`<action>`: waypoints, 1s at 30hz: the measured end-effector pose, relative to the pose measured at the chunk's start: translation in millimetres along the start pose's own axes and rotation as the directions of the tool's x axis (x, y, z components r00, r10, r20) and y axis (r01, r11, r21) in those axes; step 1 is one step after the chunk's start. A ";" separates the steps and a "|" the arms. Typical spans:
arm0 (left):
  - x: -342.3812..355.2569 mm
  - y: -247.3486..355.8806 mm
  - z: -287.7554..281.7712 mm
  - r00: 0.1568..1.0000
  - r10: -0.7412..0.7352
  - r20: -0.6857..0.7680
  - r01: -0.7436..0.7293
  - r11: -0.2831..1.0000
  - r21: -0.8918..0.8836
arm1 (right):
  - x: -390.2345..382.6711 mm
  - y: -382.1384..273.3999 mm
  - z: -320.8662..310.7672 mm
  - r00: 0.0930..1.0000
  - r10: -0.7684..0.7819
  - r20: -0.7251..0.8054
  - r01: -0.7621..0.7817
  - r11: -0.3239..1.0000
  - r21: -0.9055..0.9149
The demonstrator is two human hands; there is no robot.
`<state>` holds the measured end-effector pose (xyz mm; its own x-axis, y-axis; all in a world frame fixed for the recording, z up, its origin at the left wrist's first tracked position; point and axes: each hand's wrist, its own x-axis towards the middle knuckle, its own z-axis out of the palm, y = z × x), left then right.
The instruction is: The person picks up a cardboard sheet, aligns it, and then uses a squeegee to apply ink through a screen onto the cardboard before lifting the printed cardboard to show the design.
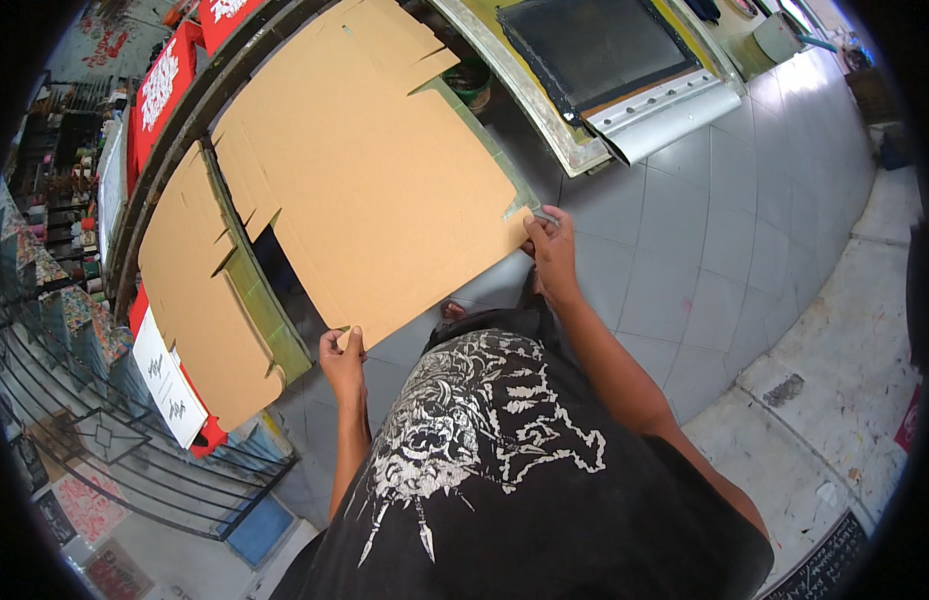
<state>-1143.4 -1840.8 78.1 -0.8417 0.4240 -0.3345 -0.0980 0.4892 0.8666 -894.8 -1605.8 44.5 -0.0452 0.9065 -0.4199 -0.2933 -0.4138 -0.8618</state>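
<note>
A large tan cardboard sheet point(374, 160) with slits along its edges lies over a green-edged board point(481, 140) in front of me. My left hand point(344, 352) pinches its near left corner, thumb on top. At the near right corner, my right hand point(550, 248) grips the same sheet between thumb and fingers. The fingers under the cardboard are partly hidden. To the left, a second tan cardboard sheet point(199, 290) rests on another green-edged board point(274, 320), separated from the first by a dark gap.
A framed printing screen point(594, 55) with a silver metal squeegee-like blade point(674, 115) stands at the far right. Red printed cloths point(164, 95) and a white printed sheet point(169, 385) lie to the left. A black metal railing point(114, 435) is at the lower left. Grey tiles point(624, 280) cover the floor.
</note>
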 end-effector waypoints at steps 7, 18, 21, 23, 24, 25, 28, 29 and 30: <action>-3.0 0.6 2.4 0.999 0.024 -0.028 -0.026 0.998 -0.062 | 7.2 -0.4 -6.9 0.981 0.126 0.145 -0.129 0.992 0.007; 0.2 -10.4 -1.9 0.997 0.054 -0.050 -0.056 0.998 -0.039 | 0.6 -4.9 -7.3 0.975 0.071 0.210 -0.076 0.997 0.015; 0.8 -13.8 -3.6 0.997 0.063 -0.049 -0.065 0.997 -0.039 | -0.1 -4.6 -9.7 0.975 0.056 0.214 -0.049 0.998 -0.037; -1.3 -12.2 -3.2 0.998 0.055 -0.039 -0.056 0.997 -0.047 | -1.2 -4.1 -10.7 0.975 0.039 0.218 -0.027 0.998 -0.056; -2.6 -10.6 -2.6 0.998 0.050 -0.035 -0.052 0.997 -0.051 | -1.4 -3.5 -11.2 0.975 0.030 0.221 -0.018 0.998 -0.058; -3.3 -10.3 -2.3 0.998 0.051 -0.029 -0.052 0.997 -0.053 | -1.3 -2.7 -11.7 0.975 0.022 0.223 -0.009 0.998 -0.060; -5.2 -8.5 -2.7 0.998 0.054 -0.012 -0.055 0.997 -0.059 | 0.8 3.1 -15.0 0.966 -0.014 0.258 0.027 0.998 -0.049; -6.1 -8.4 -2.8 0.999 0.055 -0.004 -0.055 0.996 -0.064 | 0.6 2.7 -14.9 0.961 -0.028 0.274 0.041 0.998 -0.042; -7.0 -8.3 -2.9 0.998 0.055 0.003 -0.055 0.996 -0.069 | 0.6 1.6 -15.1 0.962 -0.029 0.272 0.048 0.997 -0.063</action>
<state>-1138.2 -1850.0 74.3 -0.8440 0.4529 -0.2873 -0.0883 0.4111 0.9073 -880.8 -1607.2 38.6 -0.2947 0.9068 -0.3013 -0.2348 -0.3744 -0.8971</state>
